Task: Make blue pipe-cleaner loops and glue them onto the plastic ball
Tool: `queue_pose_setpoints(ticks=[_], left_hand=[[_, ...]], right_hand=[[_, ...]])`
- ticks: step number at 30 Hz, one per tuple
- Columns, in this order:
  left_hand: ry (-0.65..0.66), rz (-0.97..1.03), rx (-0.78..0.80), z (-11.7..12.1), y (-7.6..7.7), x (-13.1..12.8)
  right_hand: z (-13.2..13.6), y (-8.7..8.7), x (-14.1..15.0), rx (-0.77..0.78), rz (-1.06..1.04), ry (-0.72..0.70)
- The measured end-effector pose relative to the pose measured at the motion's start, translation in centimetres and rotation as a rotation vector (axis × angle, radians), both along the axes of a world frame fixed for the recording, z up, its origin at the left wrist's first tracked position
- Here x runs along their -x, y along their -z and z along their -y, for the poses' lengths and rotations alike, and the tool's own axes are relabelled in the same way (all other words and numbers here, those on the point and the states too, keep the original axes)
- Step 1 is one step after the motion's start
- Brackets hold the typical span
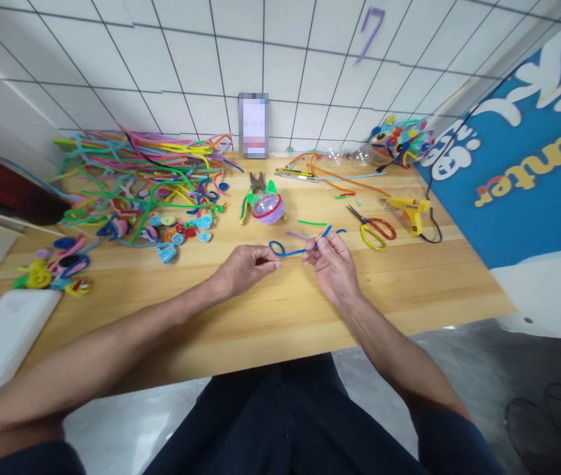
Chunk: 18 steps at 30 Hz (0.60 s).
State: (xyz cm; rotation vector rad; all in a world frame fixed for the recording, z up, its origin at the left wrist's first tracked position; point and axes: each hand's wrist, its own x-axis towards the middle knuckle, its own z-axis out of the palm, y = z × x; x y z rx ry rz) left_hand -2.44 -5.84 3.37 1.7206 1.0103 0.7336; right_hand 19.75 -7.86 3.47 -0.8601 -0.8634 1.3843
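Note:
A blue pipe cleaner stretches between my two hands above the table, bent into a loop at its left end. My left hand pinches beside that loop, thumb and fingers pressed together. The other end is gripped by the fingertips of my right hand, with a short blue tip sticking up past them. Just beyond my hands sits a clear ball with a purple coiled lower half, a red band and green ear-like pieces. Pliers with green and yellow handles lie behind it.
Many coloured pipe cleaners and small finished pieces cover the left side. Scissors and a yellow glue gun lie to the right. A phone leans against the tiled wall. A white box-like object stands near left.

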Motion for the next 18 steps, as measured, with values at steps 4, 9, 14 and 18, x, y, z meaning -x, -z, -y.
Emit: queue_pose_setpoints(ticks=[4,9,14,18], left_hand=[[-0.102,-0.219,-0.12,-0.5,-0.5,3.6],[-0.374,-0.246,-0.182,-0.6,-1.0,5.8],[-0.254,0.227,0.078,1.1,-0.8,2.1],[-0.19,0.289,0.155,2.0,-1.4,-0.4]], right_hand=[[-0.4,-0.1,-0.6,-0.025,-0.036,0.051],[-0.4,0.0,-0.6,-0.012,-0.047,0.033],[0.1,-0.1,0.3,0.011,-0.079,-0.002],[0.7,-0.5,1.0,0.011,-0.101,-0.047]])
